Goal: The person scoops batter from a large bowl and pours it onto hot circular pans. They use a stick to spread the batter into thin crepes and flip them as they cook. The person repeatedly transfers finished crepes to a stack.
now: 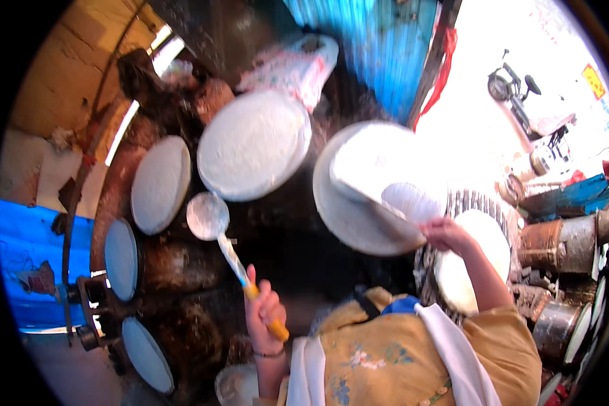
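My left hand (266, 312) is wrapped round the yellow handle of a ladle (208, 216). Its round bowl, coated in whitish batter, hangs beside the large pale round griddle (254, 145) ahead. At the right, my right hand (448, 235) pinches the edge of a thin white pancake (369, 159). Part of that pancake is raised and folded over a round griddle (348, 223), whose grey surface shows beneath. Glare washes out much of the sheet. Near my right forearm, a pale round stack of pancakes (474, 264) lies on a striped cloth (477, 201).
More round pale-topped griddles (161, 185) curve round my left side, on rusty drums (183, 264). A plastic bag (294, 68) lies beyond the far griddle. Metal canisters (558, 247) stand at the right. Outside is a parked scooter (521, 95). A blue corrugated sheet (379, 47) hangs ahead.
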The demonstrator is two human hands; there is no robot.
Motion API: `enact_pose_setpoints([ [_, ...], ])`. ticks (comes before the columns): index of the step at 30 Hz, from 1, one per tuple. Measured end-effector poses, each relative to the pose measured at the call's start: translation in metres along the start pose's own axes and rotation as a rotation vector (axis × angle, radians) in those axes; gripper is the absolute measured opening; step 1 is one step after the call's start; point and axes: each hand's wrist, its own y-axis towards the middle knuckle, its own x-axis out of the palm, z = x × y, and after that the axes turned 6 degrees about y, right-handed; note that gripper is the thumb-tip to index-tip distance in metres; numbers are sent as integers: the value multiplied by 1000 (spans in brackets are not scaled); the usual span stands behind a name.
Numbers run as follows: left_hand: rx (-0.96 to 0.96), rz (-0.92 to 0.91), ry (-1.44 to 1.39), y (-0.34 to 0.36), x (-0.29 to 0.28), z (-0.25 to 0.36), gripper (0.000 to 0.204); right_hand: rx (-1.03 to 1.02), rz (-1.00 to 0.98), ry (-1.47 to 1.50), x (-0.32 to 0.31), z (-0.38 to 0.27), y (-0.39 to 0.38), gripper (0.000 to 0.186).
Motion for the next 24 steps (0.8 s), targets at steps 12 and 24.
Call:
enact_pose_setpoints([
  [12, 9, 33, 204, -3, 20, 6, 51, 48, -155, -69, -13, -32, 10, 20],
  [24, 6, 59, 248, 0, 33, -5, 54, 5, -150, -215, -5, -30, 15, 21],
])
